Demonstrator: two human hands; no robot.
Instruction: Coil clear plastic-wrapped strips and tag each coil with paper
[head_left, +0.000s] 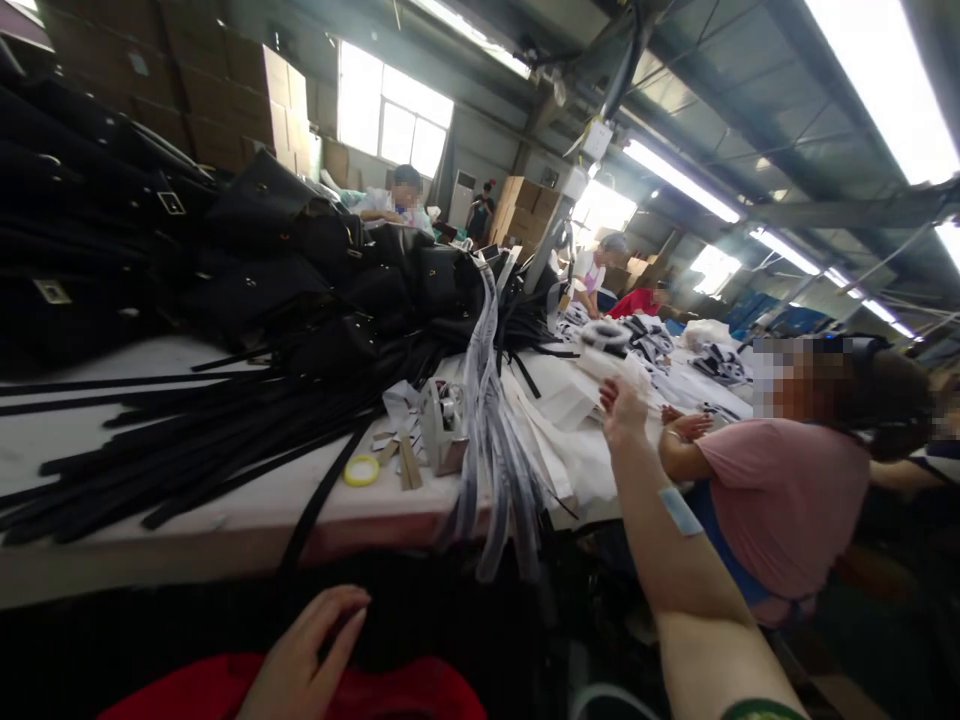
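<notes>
My right hand [625, 408] reaches out over the white table, fingers curled. A blurred, whitish see-through piece [611, 365] shows right at its fingertips; whether it lies in the grip is not plain. Low in front of the table edge, my left hand [315, 640] has its fingers stretched out and the thumb apart, with nothing in it. Between the hands, a bundle of clear-wrapped grey strips [484, 400] hangs over the edge. Left of it stands a tape dispenser [444, 425], beside a yellow tape roll [361, 470] and small brown card pieces [409, 463].
Black straps [187, 440] lie spread on the table [247, 500], with black bags [255, 250] piled behind. A co-worker in a pink shirt [787, 500] is close on my right, hands near my forearm. More people work farther back. Cartons [525, 210] are stacked there.
</notes>
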